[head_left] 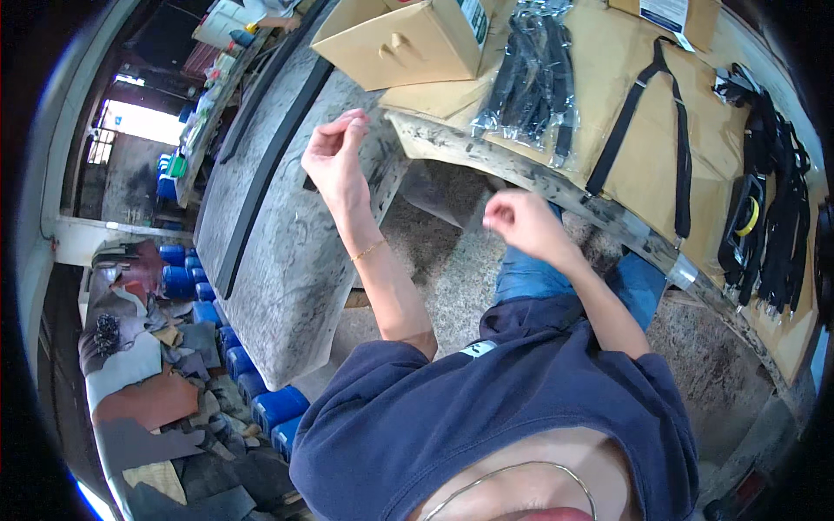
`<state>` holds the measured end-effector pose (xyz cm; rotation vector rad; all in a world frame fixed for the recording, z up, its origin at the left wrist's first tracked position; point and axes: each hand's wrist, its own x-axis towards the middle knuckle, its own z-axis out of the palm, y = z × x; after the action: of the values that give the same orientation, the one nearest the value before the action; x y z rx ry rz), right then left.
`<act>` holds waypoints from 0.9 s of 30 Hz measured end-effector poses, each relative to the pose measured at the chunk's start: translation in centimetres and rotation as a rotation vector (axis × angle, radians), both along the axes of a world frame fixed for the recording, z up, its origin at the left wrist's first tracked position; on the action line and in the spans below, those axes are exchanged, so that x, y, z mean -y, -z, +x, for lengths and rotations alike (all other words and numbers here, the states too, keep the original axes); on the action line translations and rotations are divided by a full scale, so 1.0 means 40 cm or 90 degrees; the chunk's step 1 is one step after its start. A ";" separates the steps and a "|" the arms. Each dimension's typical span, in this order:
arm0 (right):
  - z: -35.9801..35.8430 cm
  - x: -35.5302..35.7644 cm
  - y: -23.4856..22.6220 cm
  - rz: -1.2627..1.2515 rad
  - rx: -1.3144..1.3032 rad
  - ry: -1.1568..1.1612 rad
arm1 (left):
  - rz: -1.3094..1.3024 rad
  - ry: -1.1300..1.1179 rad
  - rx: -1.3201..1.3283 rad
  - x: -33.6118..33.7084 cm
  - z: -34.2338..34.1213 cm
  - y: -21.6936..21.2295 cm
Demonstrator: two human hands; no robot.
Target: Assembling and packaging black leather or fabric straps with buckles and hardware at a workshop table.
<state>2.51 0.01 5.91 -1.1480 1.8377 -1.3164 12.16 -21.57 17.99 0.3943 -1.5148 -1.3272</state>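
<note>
"Cardboard [608, 52] covers the right-hand table. How does it look?"

"Smooth and tan, over a pale edge smeared dark. The grey table [287, 260] opposite is streaky and rubbed, with flat black strips [261, 187] along it."

"What's on the cardboard?"

"Largest is the box [426, 65], stiff and square-cornered. Then the bundle [764, 200], a thick hank of dark webbing, and the bagged straps [530, 78] under crinkled clear film."

"Where's the single strap [683, 174]?"

"Lying flat between bag and bundle, its legs forked. Handled well, I'd say, it's lifted by both legs together, so the webbing stays untwisted."

"And the hands?"

"Both are apart from it. The left hand [337, 161] is raised near the box, thumb and fingertips together; I see nothing between them. The right hand [526, 226] is by the table edge, fingers curled; whether they meet the thumb, I can't tell."

"Anything smaller to mind?"

"The shiny metal clip [678, 241] on the strap's end. I'd keep it clear of the film; it could snag."
</note>
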 end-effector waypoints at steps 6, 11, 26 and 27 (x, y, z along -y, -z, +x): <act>-0.053 0.072 -0.094 -0.328 0.072 0.179 | 0.041 0.091 0.123 -0.128 -0.042 0.048; -0.086 -0.003 -0.024 -0.262 0.208 0.096 | 0.113 0.229 0.185 -0.256 -0.090 0.141; -0.066 -0.171 0.040 -0.195 0.136 0.218 | -0.077 0.052 0.390 -0.373 -0.158 0.208; -0.065 -0.177 0.042 -0.201 0.154 0.236 | -0.070 0.117 0.279 -0.374 -0.167 0.213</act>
<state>-0.08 7.11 4.23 -0.7704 1.7563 -1.9210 5.49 -6.60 9.46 0.5089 -2.0203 -1.3476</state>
